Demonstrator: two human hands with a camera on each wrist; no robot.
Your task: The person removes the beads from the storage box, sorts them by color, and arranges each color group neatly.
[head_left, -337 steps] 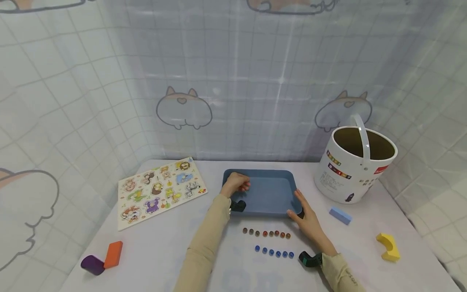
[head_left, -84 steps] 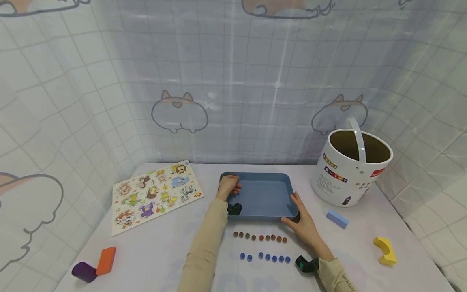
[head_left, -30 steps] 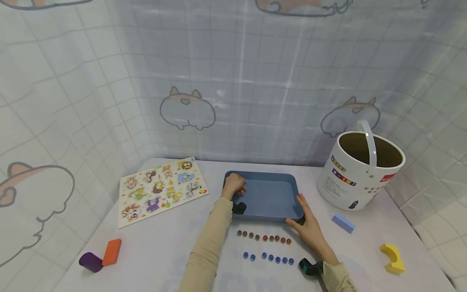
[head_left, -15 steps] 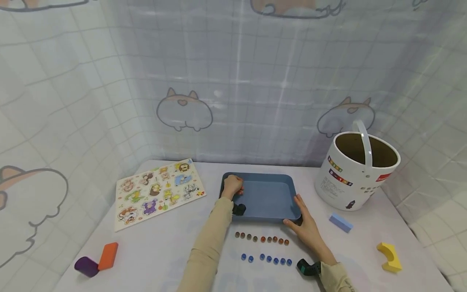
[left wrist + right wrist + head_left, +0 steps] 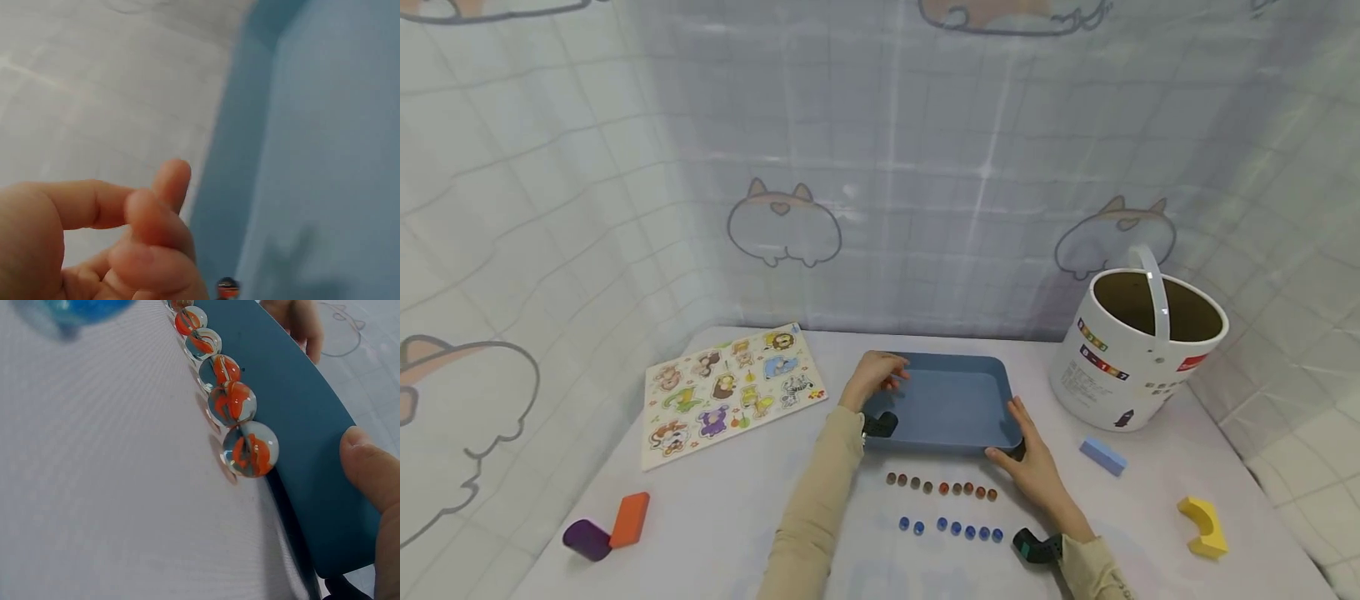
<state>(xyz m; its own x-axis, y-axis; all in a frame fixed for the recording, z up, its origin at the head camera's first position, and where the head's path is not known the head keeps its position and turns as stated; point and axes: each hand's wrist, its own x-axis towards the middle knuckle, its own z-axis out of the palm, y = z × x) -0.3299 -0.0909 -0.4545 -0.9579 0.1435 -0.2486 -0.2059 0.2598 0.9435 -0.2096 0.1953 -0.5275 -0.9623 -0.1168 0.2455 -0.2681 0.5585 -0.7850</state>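
Observation:
A shallow blue-grey tray [image 5: 955, 408] lies at the middle back of the table. My left hand [image 5: 874, 375] is over its left end, fingers loosely bent; nothing shows between them in the left wrist view. A small dark and orange marble [image 5: 228, 287] appears below those fingers, by the tray's side wall. My right hand [image 5: 1036, 471] rests at the front right corner, fingers straight along the right side and thumb [image 5: 365, 462] at the front wall. Before the tray lie a row of orange-swirled marbles [image 5: 943, 489] and, nearer, a row of blue marbles [image 5: 956, 528].
A white bucket [image 5: 1097, 375] with a handle stands at back right. Near it lie a light blue block [image 5: 1103, 457] and a yellow arch block [image 5: 1206, 529]. To the left are an animal puzzle board [image 5: 730, 396], an orange block [image 5: 629, 520] and a purple cylinder [image 5: 587, 540].
Each marble row has gained one marble at its left since the oldest frame. Within the last half second my left hand shifts slightly left and its fingers loosen. My right hand stays at the corner.

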